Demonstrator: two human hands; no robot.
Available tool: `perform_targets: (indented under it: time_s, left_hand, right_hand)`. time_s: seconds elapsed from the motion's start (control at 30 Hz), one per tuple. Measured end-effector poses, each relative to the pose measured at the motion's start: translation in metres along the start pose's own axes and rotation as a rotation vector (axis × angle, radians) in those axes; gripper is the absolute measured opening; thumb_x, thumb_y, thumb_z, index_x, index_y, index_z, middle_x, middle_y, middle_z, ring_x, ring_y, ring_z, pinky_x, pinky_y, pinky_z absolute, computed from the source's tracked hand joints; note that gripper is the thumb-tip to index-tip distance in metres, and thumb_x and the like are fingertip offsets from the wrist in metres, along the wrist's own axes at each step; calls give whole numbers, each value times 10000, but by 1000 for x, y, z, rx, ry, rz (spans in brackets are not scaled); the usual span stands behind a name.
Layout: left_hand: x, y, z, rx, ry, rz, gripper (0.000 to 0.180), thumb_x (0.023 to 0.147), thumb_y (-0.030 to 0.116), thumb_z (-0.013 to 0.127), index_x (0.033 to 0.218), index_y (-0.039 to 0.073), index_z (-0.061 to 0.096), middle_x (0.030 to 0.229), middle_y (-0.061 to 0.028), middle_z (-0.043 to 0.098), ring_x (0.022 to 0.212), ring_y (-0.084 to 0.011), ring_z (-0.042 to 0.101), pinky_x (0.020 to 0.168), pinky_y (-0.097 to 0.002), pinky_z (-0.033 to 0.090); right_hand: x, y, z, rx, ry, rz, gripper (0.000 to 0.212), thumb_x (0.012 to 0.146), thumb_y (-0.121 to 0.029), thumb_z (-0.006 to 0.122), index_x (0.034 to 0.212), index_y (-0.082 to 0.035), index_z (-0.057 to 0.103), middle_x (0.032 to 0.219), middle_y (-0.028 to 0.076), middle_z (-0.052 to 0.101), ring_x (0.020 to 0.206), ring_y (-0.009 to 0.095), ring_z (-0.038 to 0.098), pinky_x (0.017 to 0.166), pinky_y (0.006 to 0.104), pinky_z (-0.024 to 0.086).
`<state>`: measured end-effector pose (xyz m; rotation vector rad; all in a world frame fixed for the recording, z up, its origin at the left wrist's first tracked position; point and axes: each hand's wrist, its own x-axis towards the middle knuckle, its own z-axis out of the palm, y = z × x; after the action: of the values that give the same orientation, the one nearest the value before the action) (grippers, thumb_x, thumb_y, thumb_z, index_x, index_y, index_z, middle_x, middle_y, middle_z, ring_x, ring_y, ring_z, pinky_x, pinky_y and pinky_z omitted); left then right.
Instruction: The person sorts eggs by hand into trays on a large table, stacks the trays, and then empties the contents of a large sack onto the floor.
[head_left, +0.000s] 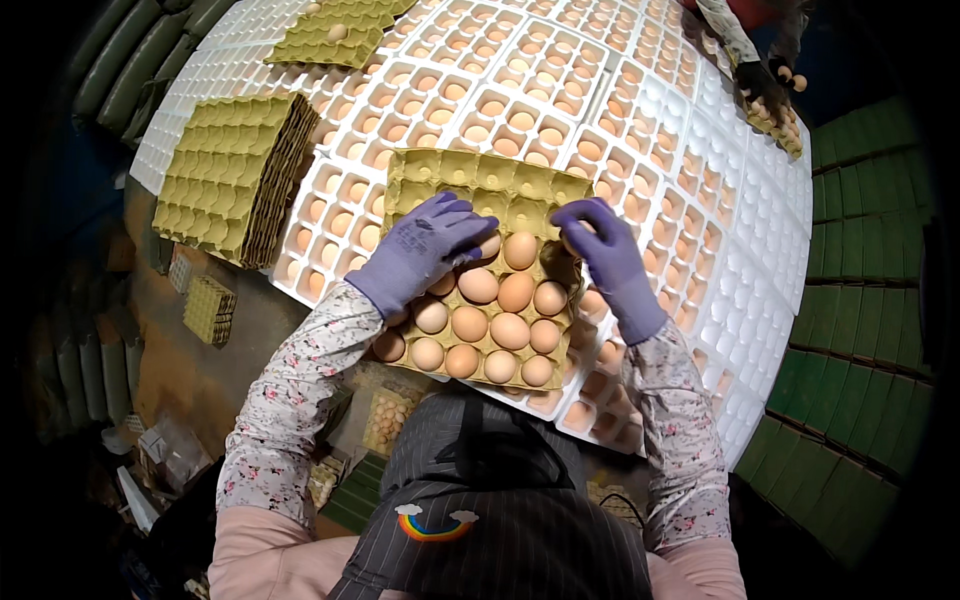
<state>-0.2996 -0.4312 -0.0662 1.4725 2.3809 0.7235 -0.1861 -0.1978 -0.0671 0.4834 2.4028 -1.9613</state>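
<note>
Left hand (420,250), purple-gloved, lies spread and flat over eggs (495,325) in the yellowish carton (480,180), gripping nothing. Right hand (605,255), fingers curled, is at the carton's right edge; grasp cannot be confirmed. Carton sits on white egg trays (700,200), near half filled. Spare cartons (235,175) stacked left.

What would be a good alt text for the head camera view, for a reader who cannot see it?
Two purple-gloved hands, left hand and right hand, place brown eggs into a yellow-green moulded-pulp egg tray lying on white plastic grid trays holding more eggs. A stack of empty pulp trays sits at left; another person's dark-gloved hand works top right.
</note>
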Motion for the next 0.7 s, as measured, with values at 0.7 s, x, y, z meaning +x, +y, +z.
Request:
perform_targets:
  time_s: [0.7]
  left_hand:
    - [-55, -13, -34, -390, 47, -231, 371, 883, 103, 627, 1249, 91, 570, 1301, -110, 524, 1174, -238, 537, 957, -323, 462]
  right_hand:
    - [-62, 11, 9, -702, 28, -109, 468, 853, -467, 643, 1134, -95, 600, 1265, 57, 535, 973, 248, 579, 783, 358, 512]
